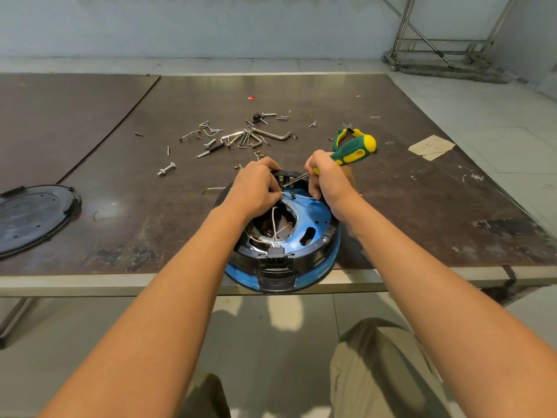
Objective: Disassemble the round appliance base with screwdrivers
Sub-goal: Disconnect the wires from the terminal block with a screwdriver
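The person's forearms (168, 291) are bare, and the loose, creased trousers (376, 363) appear to be olive-khaki.

Brightness: bright, even and soft throughout (no hard sun patches).
Glare: a pale sheen on the desk (114, 203) left of centre; dull highlights on the black cover (33, 218).
Shadows: soft-edged; a dark patch on the desk just right of the round base (319, 224), and blurred arm shadows on the floor (241, 321) below the desk's near edge.
Distortion: wide-angle; the desk's sides splay outward, the metal frame (422, 40) leans, the forearms (150, 327) swell toward the bottom corners.
Focus: centre crisp, corners slightly softer.
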